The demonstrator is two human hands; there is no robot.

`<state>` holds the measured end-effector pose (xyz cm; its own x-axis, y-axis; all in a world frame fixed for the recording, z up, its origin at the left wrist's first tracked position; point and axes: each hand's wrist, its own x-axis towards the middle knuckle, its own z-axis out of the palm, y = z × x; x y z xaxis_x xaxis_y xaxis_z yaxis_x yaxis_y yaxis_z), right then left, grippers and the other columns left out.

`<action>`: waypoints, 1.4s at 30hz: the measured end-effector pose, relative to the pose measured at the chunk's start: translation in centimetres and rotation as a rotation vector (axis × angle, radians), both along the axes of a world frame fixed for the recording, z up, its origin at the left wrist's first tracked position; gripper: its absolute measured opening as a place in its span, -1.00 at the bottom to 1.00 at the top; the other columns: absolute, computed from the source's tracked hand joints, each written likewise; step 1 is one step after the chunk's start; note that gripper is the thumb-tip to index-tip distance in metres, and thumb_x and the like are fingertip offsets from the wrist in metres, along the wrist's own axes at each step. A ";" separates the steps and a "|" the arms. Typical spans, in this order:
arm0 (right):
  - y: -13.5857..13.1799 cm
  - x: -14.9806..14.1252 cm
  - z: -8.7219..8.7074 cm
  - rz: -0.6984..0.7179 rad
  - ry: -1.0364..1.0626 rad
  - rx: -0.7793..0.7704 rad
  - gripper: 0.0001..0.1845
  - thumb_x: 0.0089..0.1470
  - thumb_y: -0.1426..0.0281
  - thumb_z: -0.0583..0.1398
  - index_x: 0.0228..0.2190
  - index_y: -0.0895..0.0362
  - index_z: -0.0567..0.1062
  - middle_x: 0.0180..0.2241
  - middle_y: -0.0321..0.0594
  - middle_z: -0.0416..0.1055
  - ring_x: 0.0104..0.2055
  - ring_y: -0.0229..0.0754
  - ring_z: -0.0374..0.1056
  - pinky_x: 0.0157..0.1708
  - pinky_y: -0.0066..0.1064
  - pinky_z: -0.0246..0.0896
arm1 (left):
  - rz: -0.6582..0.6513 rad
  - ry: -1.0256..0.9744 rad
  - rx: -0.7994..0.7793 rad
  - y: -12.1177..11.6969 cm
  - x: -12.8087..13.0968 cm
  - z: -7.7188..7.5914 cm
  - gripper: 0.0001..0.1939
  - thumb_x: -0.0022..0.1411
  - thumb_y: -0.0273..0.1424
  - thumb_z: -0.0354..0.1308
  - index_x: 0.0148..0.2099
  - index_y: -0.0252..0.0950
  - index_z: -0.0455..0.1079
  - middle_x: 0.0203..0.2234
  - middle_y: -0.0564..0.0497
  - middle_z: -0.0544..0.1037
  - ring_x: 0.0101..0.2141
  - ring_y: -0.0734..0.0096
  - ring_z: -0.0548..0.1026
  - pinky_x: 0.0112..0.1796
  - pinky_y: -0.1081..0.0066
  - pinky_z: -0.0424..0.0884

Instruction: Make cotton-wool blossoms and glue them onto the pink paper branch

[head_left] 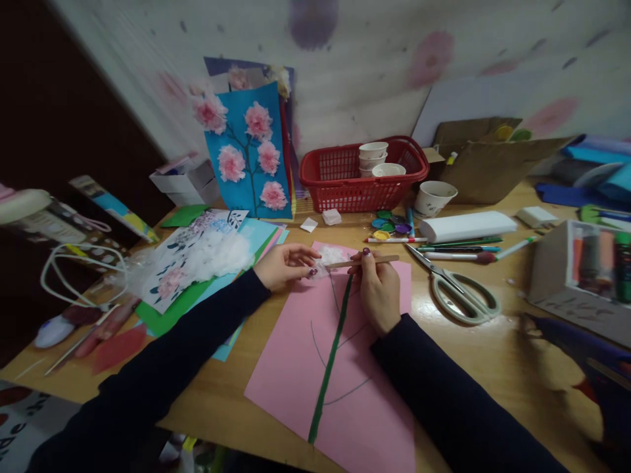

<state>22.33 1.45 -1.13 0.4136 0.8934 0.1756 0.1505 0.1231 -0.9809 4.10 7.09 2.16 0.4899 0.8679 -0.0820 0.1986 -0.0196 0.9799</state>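
Observation:
My right hand (379, 292) grips a flat wooden stick (387, 259), its tip pointing left. The stick's far end meets a fluffy white flower (331, 255) at the top of a pink sheet (290, 368). From the left, my left hand (283, 266) pinches the flower's near edge between thumb and fingertips. A thick green stem (329, 368) runs down the pink sheet, with thin curved pencil lines branching off it. Part of the sheet's upper right lies under my right hand.
Grey-handled scissors (466, 295) lie right of the sheet, with pens and brushes behind. White fluffy flowers (211, 253) rest on coloured papers at left. A red basket (338, 194) with cups and a blue flower picture (251, 157) stand behind. A glue gun (582, 348) is at right.

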 end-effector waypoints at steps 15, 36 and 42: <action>-0.4 -0.1 0.1 -0.073 0.024 0.110 -0.60 0.19 0.16 -0.01 -0.49 0.16 0.40 -0.65 -0.33 0.30 -0.61 -0.26 0.23 -0.56 -0.44 0.12 | 0.046 0.226 0.464 0.2 1.8 -2.1 -0.69 -0.03 -0.53 0.13 -0.16 -0.36 0.38 -0.45 0.03 0.51 -0.59 0.61 0.33 -0.55 0.56 0.25; -1.4 -1.1 0.0 0.175 -0.708 0.285 -0.78 0.23 0.40 -0.05 -0.34 0.15 0.36 -0.45 -0.17 0.42 -0.42 -0.17 0.35 -0.40 -0.39 0.17 | -0.046 0.843 0.600 -0.9 -0.8 -1.5 -0.08 -0.14 -0.02 0.30 0.23 -0.19 0.08 0.16 -0.12 0.29 0.13 -0.04 0.17 0.04 0.02 0.02; -1.4 -1.7 0.4 0.225 -0.904 0.367 -0.79 0.21 0.47 -0.06 -0.41 0.13 0.30 -0.50 -0.17 0.36 -0.46 -0.18 0.27 -0.45 -0.39 0.12 | -0.054 0.802 0.606 -0.7 -0.8 -1.6 -0.04 -0.13 -0.01 0.29 0.26 -0.22 0.03 0.16 -0.12 0.30 0.15 0.03 0.17 0.05 0.09 0.00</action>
<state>20.63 0.09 -0.75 -0.1835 0.7621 0.6209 0.7573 0.5123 -0.4050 3.33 6.35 0.60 0.5237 0.8508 0.0426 0.7795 -0.4988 0.3790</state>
